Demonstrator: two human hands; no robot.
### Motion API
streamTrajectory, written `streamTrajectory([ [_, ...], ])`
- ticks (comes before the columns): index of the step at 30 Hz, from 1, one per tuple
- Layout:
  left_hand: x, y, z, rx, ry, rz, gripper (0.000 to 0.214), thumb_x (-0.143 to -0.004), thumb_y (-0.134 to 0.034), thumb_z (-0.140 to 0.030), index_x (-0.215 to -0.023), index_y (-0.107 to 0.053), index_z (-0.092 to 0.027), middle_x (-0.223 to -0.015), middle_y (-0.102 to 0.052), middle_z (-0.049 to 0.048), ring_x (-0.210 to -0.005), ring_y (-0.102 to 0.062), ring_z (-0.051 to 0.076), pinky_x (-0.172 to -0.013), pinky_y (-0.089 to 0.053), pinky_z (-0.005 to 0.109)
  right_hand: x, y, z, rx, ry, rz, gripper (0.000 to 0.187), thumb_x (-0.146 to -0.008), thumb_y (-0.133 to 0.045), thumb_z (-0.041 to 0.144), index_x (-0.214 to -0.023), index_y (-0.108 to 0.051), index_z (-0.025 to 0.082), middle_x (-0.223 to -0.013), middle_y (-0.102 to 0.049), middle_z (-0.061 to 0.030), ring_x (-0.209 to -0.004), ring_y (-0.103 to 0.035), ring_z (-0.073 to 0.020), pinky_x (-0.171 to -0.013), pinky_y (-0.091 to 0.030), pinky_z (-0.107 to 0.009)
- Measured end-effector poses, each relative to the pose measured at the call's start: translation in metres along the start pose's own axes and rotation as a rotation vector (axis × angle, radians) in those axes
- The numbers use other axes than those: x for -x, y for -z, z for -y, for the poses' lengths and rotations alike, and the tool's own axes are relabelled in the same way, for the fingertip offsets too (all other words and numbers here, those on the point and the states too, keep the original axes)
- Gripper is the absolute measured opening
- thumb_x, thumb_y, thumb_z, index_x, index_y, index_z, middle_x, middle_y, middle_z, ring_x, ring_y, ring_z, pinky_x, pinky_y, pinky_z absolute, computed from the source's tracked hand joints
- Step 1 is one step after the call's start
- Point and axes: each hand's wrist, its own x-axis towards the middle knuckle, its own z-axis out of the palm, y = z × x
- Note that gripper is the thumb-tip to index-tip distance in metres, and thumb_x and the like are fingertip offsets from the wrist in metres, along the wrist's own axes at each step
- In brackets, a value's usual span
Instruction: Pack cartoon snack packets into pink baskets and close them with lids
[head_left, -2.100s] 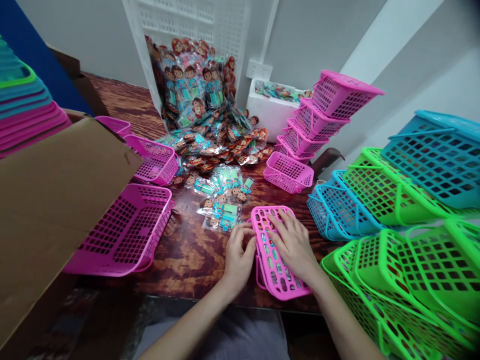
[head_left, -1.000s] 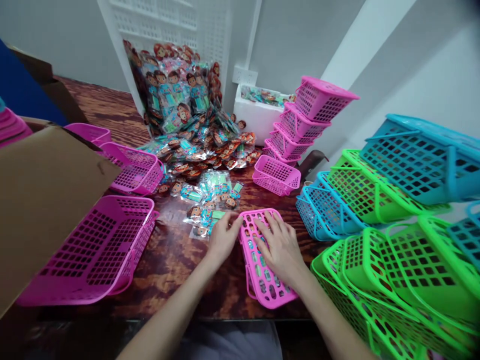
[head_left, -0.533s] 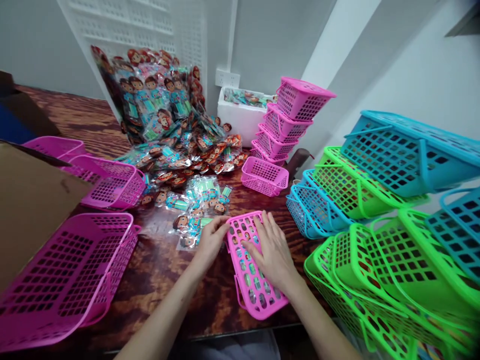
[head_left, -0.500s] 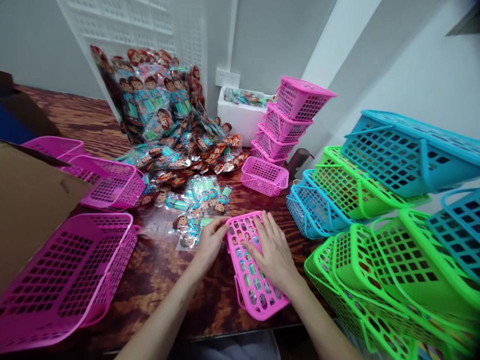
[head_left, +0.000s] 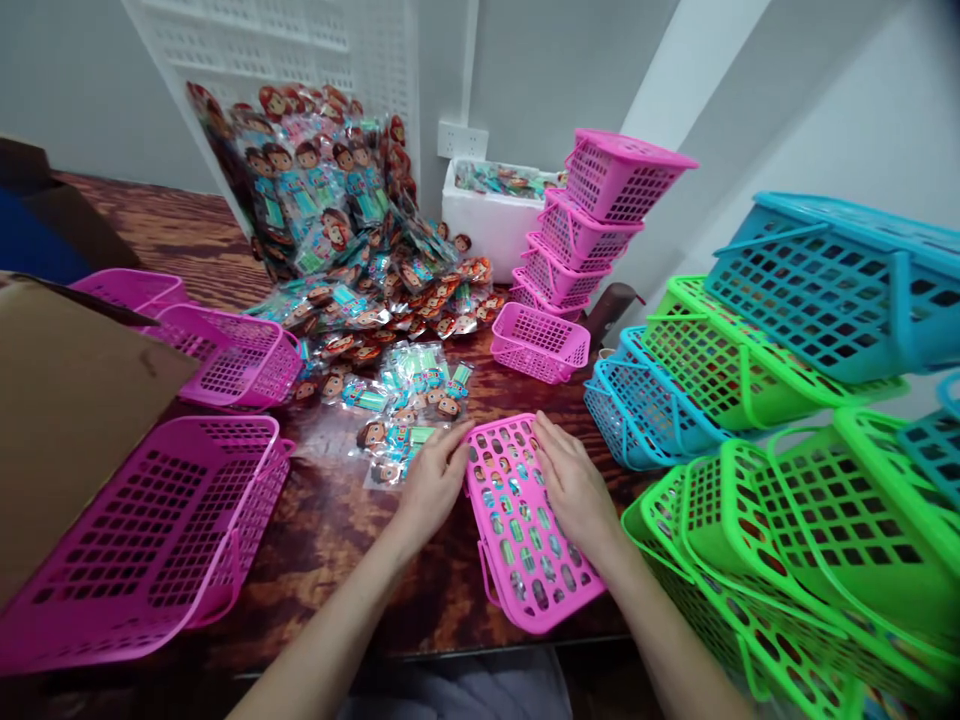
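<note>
A pink plastic basket (head_left: 517, 520) with a perforated lid lies flat near the table's front edge, small packets showing through its holes. My left hand (head_left: 435, 485) presses against its left side, fingers together and curved along the rim. My right hand (head_left: 574, 490) rests on its right side with fingers stretched flat. Loose packets of cartoon-doll toys (head_left: 409, 410) lie just beyond the basket.
Empty pink baskets (head_left: 150, 530) sit at left beside a cardboard flap (head_left: 67, 400). A heap of toy packets (head_left: 337, 230) leans on a white crate. A pink basket stack (head_left: 592, 220) and white foam box (head_left: 487, 215) stand behind. Green (head_left: 787, 540) and blue baskets (head_left: 840, 290) crowd the right.
My right hand slid from the top of the lid to the basket's right side. The left hand stays at the left edge. The view shifted slightly.
</note>
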Motion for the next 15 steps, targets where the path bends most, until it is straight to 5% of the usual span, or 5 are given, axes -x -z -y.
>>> streamTrajectory([
  [7, -0.031, 0.005, -0.05, -0.848, -0.226, 0.225, 0.022, -0.087, -0.05, -0.015, -0.091, -0.072, -0.015, -0.102, -0.065, 0.0175, -0.102, -0.06, 0.034, -0.092, -0.046, 0.048, -0.001, -0.001, 0.0, -0.129, -0.059, -0.001, 0.049, -0.098, -0.034, 0.022, -0.143, -0.052, 0.016, -0.153, -0.044, -0.0083, -0.14, -0.043, -0.0186, -0.12, -0.033, -0.04],
  [11, -0.056, -0.036, -0.066, -0.899, -0.268, 0.328, 0.023, -0.093, -0.046, -0.018, -0.094, -0.07, -0.016, -0.097, -0.065, 0.0138, -0.093, -0.063, 0.027, -0.083, -0.048, 0.037, -0.003, 0.0, -0.007, -0.194, -0.06, -0.023, 0.051, -0.093, -0.037, 0.017, -0.141, -0.055, 0.02, -0.152, -0.045, -0.0062, -0.14, -0.043, -0.0189, -0.12, -0.032, -0.041],
  [15, -0.058, -0.069, -0.063, -0.871, -0.303, 0.358, 0.028, -0.096, -0.04, -0.015, -0.111, -0.064, -0.014, -0.102, -0.065, 0.0142, -0.096, -0.062, 0.027, -0.083, -0.047, 0.035, -0.004, 0.003, -0.02, -0.523, -0.226, -0.079, 0.046, -0.088, -0.044, 0.021, -0.13, -0.063, 0.019, -0.143, -0.056, -0.0083, -0.134, -0.051, -0.021, -0.117, -0.037, -0.043],
])
